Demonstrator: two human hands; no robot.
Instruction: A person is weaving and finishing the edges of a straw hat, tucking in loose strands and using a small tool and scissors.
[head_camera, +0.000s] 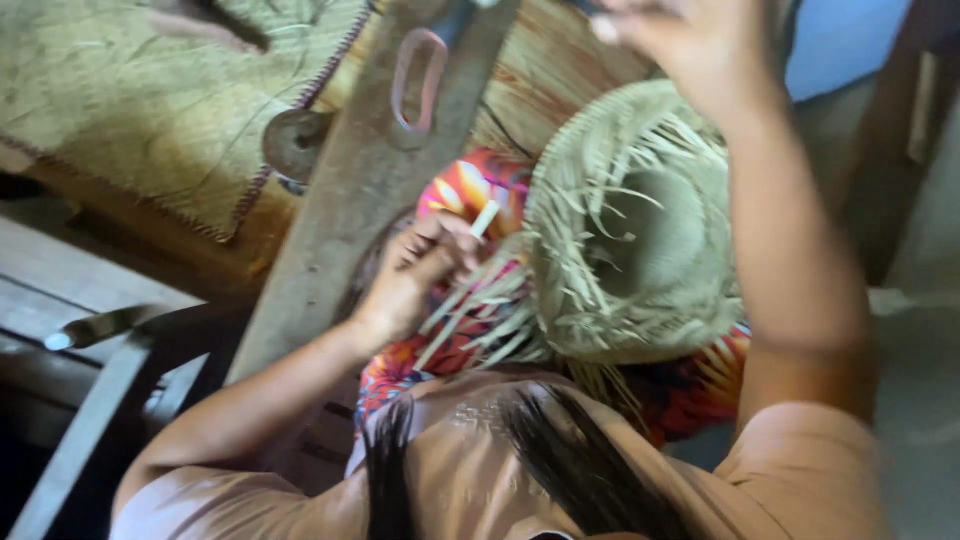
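Straw hat (640, 230), half woven, rests in my lap on bright cloth (465, 190). My left hand (415, 270) pinches one pale strip (484, 218) at its left edge; my right hand (680, 35), raised at the far side, is blurred, so I cannot tell its grip.

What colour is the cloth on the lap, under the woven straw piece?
The cloth is bright red-orange with yellow and blue patches, a busy print; the head view shows it best beside the left hand.
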